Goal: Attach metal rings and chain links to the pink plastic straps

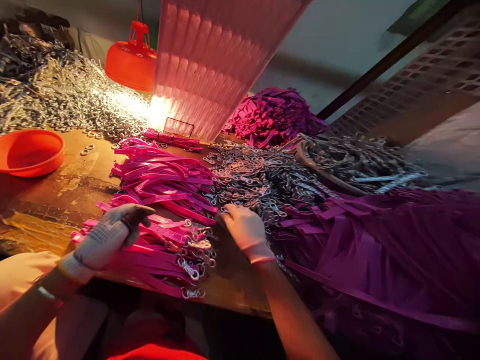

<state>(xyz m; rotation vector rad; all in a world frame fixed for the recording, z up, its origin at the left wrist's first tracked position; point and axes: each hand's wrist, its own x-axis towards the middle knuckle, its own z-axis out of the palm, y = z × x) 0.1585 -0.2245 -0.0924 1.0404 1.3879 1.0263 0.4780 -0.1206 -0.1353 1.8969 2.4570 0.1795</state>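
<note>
My left hand [108, 237], in a white dotted glove with dark fingertips, hovers over the near bundle of pink straps [150, 260]. Its forefinger reaches to the right, apart from the thumb, and I see nothing held. Metal snap hooks [189, 270] are attached at the right ends of these straps. My right hand [245, 230], in a pale glove, is closed at the left edge of a heap of loose snap hooks [255, 175]. A small metal snap hook [225, 210] shows at its fingertips, partly hidden. Beyond my hands lies another pile of pink straps [165, 175].
A red bowl [33, 155] stands at the left, below a large mound of metal rings [67, 90]. A red lamp [131, 62] hangs beside a translucent corrugated sheet [213, 60]. Purple straps [375, 255] cover the right side; a container of metal hooks [318, 170] sits behind them.
</note>
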